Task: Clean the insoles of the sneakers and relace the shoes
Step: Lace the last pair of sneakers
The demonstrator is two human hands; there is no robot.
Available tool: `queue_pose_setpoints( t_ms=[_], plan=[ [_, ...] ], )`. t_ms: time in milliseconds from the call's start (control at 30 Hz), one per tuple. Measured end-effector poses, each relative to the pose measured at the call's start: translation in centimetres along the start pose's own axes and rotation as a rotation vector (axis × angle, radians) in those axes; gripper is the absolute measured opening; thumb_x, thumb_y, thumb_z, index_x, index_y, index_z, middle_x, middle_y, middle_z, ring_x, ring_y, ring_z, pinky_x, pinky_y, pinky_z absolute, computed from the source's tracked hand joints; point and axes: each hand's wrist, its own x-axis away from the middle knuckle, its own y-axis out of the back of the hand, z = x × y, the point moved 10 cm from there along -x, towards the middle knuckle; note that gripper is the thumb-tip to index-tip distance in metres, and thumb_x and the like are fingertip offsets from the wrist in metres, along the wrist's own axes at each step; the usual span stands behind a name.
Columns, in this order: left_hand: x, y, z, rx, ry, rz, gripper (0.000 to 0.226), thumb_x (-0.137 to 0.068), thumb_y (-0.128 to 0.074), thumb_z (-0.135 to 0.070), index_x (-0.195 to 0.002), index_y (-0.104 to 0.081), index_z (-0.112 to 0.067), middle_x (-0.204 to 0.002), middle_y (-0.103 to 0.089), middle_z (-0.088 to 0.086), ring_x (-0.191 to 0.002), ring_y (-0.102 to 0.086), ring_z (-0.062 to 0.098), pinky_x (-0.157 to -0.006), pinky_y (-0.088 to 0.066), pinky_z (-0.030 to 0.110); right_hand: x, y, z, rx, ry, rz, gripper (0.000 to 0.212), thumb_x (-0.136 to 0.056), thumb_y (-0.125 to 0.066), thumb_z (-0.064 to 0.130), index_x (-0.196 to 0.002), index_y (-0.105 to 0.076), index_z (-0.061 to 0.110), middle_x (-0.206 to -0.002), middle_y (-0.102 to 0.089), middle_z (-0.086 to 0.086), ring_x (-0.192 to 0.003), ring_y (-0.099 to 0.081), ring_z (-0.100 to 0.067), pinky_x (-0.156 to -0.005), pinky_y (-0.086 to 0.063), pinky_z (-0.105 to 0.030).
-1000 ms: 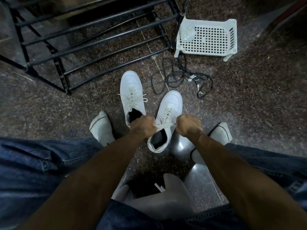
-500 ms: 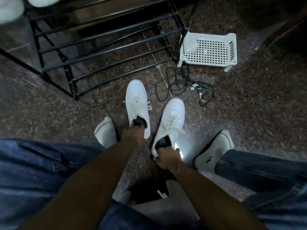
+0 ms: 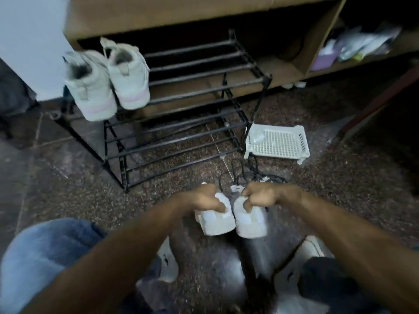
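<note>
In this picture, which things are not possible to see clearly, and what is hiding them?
All in the head view:
- Laces and insoles of the two white sneakers: only the heels show, and the left hand and right hand cover their tops.
- Items on the brown wooden shelf: motion blur, too unclear to name.
- Black cord on the floor: partly behind the hands.
- Small object on the white plastic perforated tray: too small.

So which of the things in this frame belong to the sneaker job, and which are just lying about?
Part of the job:
- left white sneaker, gripped by the left hand
- right white sneaker, gripped by the right hand

Lying about:
- black shoe rack
- pair of pale shoes on it
- white plastic basket
- black cord
</note>
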Motion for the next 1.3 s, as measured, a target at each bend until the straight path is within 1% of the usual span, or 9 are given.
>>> queue_pose_setpoints(
  t_ms=[100, 267, 433, 567, 667, 767, 967, 1167, 1300],
  plan=[
    [5.1, 5.4, -5.3, 0.038, -0.135, 0.021, 0.023, -0.086, -0.070, -0.030, -0.102, -0.064, -0.014, -0.089, -0.063, 0.000, -0.075, -0.063, 0.017, -0.048, -0.051, 0.023, 4.0, 5.8, 3.7, 0.033, 0.064, -0.024, 0.012, -0.070, -0.069, 0.022, -0.071, -0.061, 0.012, -0.065, -0.054, 0.003, -0.065, -0.049, -0.013, -0.056, -0.038, -0.024],
    [14.9, 14.1, -12.4, -0.064, -0.312, -0.040, 0.031, -0.087, -0.071, -0.028, -0.108, -0.065, -0.007, -0.089, -0.068, 0.006, -0.077, -0.067, 0.021, -0.060, -0.055, 0.037, 12.9, 13.6, 12.3, 0.108, 0.216, -0.029, 0.012, -0.065, -0.069, 0.018, -0.076, -0.067, 0.018, -0.068, -0.065, 0.008, -0.068, -0.062, -0.010, -0.060, -0.048, -0.026],
    [24.4, 23.3, -17.2, -0.115, -0.417, -0.239, 0.037, -0.076, -0.070, -0.035, -0.104, -0.066, -0.011, -0.086, -0.073, 0.003, -0.073, -0.070, 0.018, -0.053, -0.053, 0.031, 21.8, 23.4, 19.9, 0.092, 0.371, -0.322, 0.012, -0.066, -0.072, 0.010, -0.077, -0.068, 0.009, -0.067, -0.068, -0.008, -0.057, -0.065, -0.020, -0.049, -0.052, -0.032],
    [27.7, 29.6, -18.6, -0.150, -0.408, -0.447, 0.039, -0.072, -0.071, -0.036, -0.103, -0.068, -0.013, -0.087, -0.074, 0.002, -0.074, -0.071, 0.017, -0.054, -0.052, 0.027, 25.0, 29.0, 23.5, 0.097, 0.475, -0.545, 0.008, -0.080, -0.067, 0.005, -0.081, -0.071, 0.012, -0.075, -0.072, -0.011, -0.065, -0.069, -0.025, -0.064, -0.056, -0.048],
    [26.1, 32.9, -17.9, -0.223, -0.367, -0.627, 0.028, -0.076, -0.077, -0.032, -0.101, -0.070, -0.021, -0.089, -0.073, -0.004, -0.082, -0.070, 0.016, -0.068, -0.057, 0.036, 22.6, 31.5, 24.9, 0.195, 0.461, -0.695, 0.007, -0.080, -0.068, 0.008, -0.085, -0.067, 0.013, -0.080, -0.070, -0.008, -0.069, -0.066, -0.019, -0.066, -0.057, -0.045],
    [21.5, 34.9, -14.8, -0.407, -0.242, -0.837, 0.036, -0.077, -0.078, -0.039, -0.110, -0.068, -0.029, -0.102, -0.070, -0.003, -0.096, -0.065, 0.020, -0.083, -0.052, 0.035, 17.8, 32.5, 24.8, 0.426, 0.424, -0.851, 0.010, -0.075, -0.068, 0.019, -0.083, -0.062, 0.018, -0.083, -0.067, -0.005, -0.076, -0.063, -0.023, -0.069, -0.055, -0.041],
    [13.9, 33.7, -8.9, -0.418, -0.036, -1.138, 0.026, -0.084, -0.067, -0.041, -0.106, -0.061, -0.029, -0.109, -0.066, -0.003, -0.104, -0.060, 0.025, -0.070, -0.042, 0.032, 8.6, 31.8, 21.3, 0.546, 0.456, -1.004, 0.017, -0.078, -0.060, 0.028, -0.093, -0.053, 0.023, -0.100, -0.062, -0.003, -0.091, -0.057, -0.031, -0.065, -0.037, -0.032],
    [11.2, 32.3, -7.8, -0.465, -0.050, -1.226, 0.022, -0.090, -0.060, -0.032, -0.109, -0.058, -0.021, -0.106, -0.061, -0.001, -0.099, -0.056, 0.024, -0.065, -0.038, 0.033, 5.2, 31.1, 19.1, 0.511, 0.566, -1.056, 0.019, -0.082, -0.058, 0.024, -0.099, -0.054, 0.015, -0.096, -0.059, 0.000, -0.084, -0.057, -0.030, -0.067, -0.048, -0.041],
    [9.4, 31.6, -6.8, -0.393, -0.013, -1.154, 0.029, -0.091, -0.061, -0.033, -0.117, -0.057, -0.022, -0.112, -0.060, 0.000, -0.105, -0.054, 0.024, -0.073, -0.043, 0.037, 2.8, 31.0, 17.9, 0.495, 0.556, -1.015, 0.020, -0.083, -0.061, 0.022, -0.101, -0.056, 0.015, -0.101, -0.053, 0.002, -0.089, -0.055, -0.025, -0.068, -0.048, -0.041]
  ],
)
